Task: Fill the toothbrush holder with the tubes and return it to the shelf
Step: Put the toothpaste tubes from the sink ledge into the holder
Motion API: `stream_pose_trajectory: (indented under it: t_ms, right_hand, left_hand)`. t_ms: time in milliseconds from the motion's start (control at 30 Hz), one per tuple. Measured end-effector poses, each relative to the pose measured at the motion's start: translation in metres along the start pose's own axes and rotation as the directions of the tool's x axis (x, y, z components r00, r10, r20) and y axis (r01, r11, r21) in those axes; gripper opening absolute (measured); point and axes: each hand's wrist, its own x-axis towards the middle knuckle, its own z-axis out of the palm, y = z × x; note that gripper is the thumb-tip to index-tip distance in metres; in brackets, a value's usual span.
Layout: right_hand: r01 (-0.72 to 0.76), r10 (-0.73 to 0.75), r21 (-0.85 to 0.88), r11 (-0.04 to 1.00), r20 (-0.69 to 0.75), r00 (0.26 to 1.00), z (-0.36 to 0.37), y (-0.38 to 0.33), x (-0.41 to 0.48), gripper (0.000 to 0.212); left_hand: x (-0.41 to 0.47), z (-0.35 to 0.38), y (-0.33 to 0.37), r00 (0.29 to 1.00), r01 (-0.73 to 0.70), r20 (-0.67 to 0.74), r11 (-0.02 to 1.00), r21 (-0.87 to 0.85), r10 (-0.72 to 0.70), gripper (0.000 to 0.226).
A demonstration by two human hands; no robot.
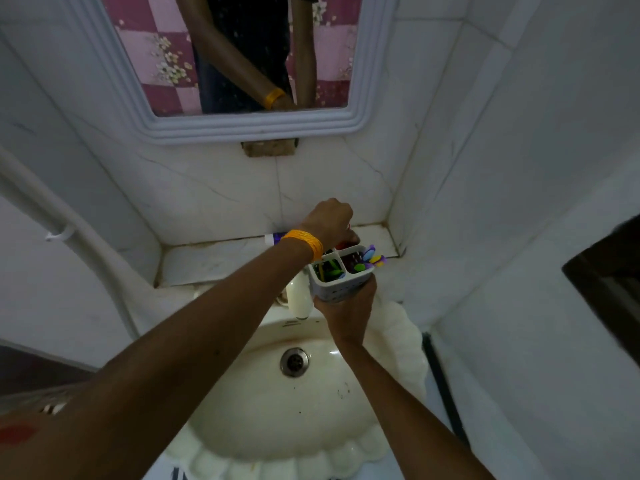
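My right hand [346, 313] grips a white perforated toothbrush holder [341, 287] from below, above the sink's back edge. Its compartments hold green, purple and yellow brush handles. My left hand [330, 220], with an orange band on the wrist, reaches over the holder's far side with its fingers closed around something red at the rear compartment; the object is mostly hidden. A white tube with a purple and blue end [275, 238] lies on the marble shelf [214, 261], just left of my left wrist.
A cream scalloped sink [263, 403] with a metal drain [294, 362] lies below. A white tap [298, 299] stands at the sink's back. A framed mirror [242, 64] hangs above the shelf. Tiled walls close in on both sides; a white pipe [86, 251] runs down the left.
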Motion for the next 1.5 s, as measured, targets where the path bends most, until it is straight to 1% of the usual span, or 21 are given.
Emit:
stream_pose_trajectory:
  t_ms: [100,167,267,333,367,433,467,533,600,667,700,767,833,900,967,1100,1167,1300,1367,1433,1500]
  right_hand:
    - [-0.004,0.004,0.012,1.000,0.003,1.000,-0.002,-0.003,0.000,0.117]
    - [0.011,-0.012,0.025,1.000,0.012,1.000,-0.003,-0.004,0.001,0.114]
    - [0.012,-0.012,0.027,1.000,0.011,1.000,-0.003,-0.003,0.001,0.116]
    - [-0.001,0.001,0.037,0.999,0.016,1.000,-0.002,-0.001,0.001,0.118]
    - [-0.013,0.012,0.052,0.999,0.022,1.000,-0.003,0.000,0.002,0.118]
    - [-0.036,0.033,0.078,0.996,0.029,0.999,-0.003,0.001,0.002,0.118]
    - [-0.040,0.038,0.087,0.995,0.029,0.999,-0.003,0.001,0.003,0.118]
    - [-0.050,0.047,0.097,0.994,0.034,0.998,-0.002,0.001,0.004,0.119]
    - [-0.062,0.058,0.109,0.992,0.039,0.998,-0.001,0.000,0.004,0.119]
    - [-0.060,0.057,0.114,0.992,0.033,0.998,-0.001,-0.001,0.004,0.119]
    - [-0.053,0.050,0.115,0.992,0.028,0.998,-0.001,-0.002,0.003,0.120]
    - [-0.039,0.037,0.113,0.993,0.020,0.999,0.000,-0.003,0.002,0.119]
    - [-0.032,0.031,0.107,0.994,0.011,0.999,0.000,-0.003,0.001,0.118]
    - [-0.026,0.024,0.106,0.994,0.016,1.000,0.001,-0.002,0.000,0.117]
    - [-0.035,0.033,0.119,0.992,0.019,0.999,0.003,0.001,0.001,0.116]
    - [-0.029,0.028,0.117,0.993,0.012,1.000,0.001,0.000,-0.001,0.116]
    - [-0.027,0.026,0.116,0.993,0.006,1.000,0.003,-0.001,-0.001,0.116]
    - [-0.028,0.028,0.097,0.995,0.005,1.000,0.004,0.000,-0.002,0.115]
    - [-0.028,0.027,0.089,0.996,0.010,1.000,0.004,0.001,-0.001,0.115]
    - [-0.034,0.033,0.079,0.996,0.013,0.999,0.003,0.002,-0.001,0.115]
    - [-0.037,0.037,0.087,0.996,0.010,0.999,0.003,0.001,-0.002,0.115]
  left_hand:
    - [0.003,0.021,-0.006,0.992,0.030,0.120,0.999,-0.012,-0.028,0.037]
    - [0.005,0.028,-0.011,0.993,0.036,0.115,0.999,-0.001,-0.036,0.038]
    - [0.006,0.032,-0.013,0.998,-0.008,0.062,0.997,0.073,0.003,0.041]
    - [0.006,0.028,-0.013,0.999,-0.033,-0.019,0.995,0.089,0.035,0.046]
    - [0.006,0.024,-0.014,0.996,-0.034,-0.075,0.997,0.066,0.039,0.047]
    - [0.007,0.013,-0.022,0.975,-0.024,-0.222,0.998,-0.056,0.011,0.043]
    - [0.006,0.008,-0.029,0.952,-0.027,-0.307,0.990,-0.139,-0.017,0.038]
    - [0.002,0.000,-0.050,0.888,-0.017,-0.444,0.955,-0.295,-0.121,0.028]
    - [-0.002,0.003,-0.078,0.831,0.051,-0.484,0.904,-0.424,-0.274,0.025]
    - [-0.007,0.017,-0.108,0.819,0.174,-0.423,0.870,-0.461,-0.388,0.029]
    - [-0.009,0.028,-0.125,0.833,0.251,-0.348,0.855,-0.455,-0.430,0.034]
    - [-0.014,0.057,-0.152,0.866,0.386,-0.144,0.824,-0.415,-0.479,0.051]
    - [-0.015,0.081,-0.165,0.884,0.442,0.017,0.826,-0.349,-0.466,0.063]
    - [-0.011,0.095,-0.164,0.901,0.429,0.073,0.851,-0.302,-0.428,0.064]
    - [-0.002,0.102,-0.162,0.916,0.397,0.058,0.877,-0.270,-0.397,0.061]
    - [0.002,0.100,-0.163,0.924,0.354,-0.063,0.906,-0.230,-0.377,0.050]
    - [0.003,0.102,-0.165,0.934,0.323,-0.082,0.919,-0.227,-0.348,0.047]
    - [-0.001,0.104,-0.161,0.947,0.275,-0.102,0.932,-0.236,-0.305,0.052]
    - [-0.005,0.100,-0.161,0.950,0.249,-0.124,0.937,-0.244,-0.285,0.046]
    - [-0.012,0.090,-0.163,0.948,0.220,-0.155,0.924,-0.313,-0.279,0.039]
    - [-0.021,0.073,-0.165,0.928,0.188,-0.209,0.873,-0.451,-0.308,0.034]
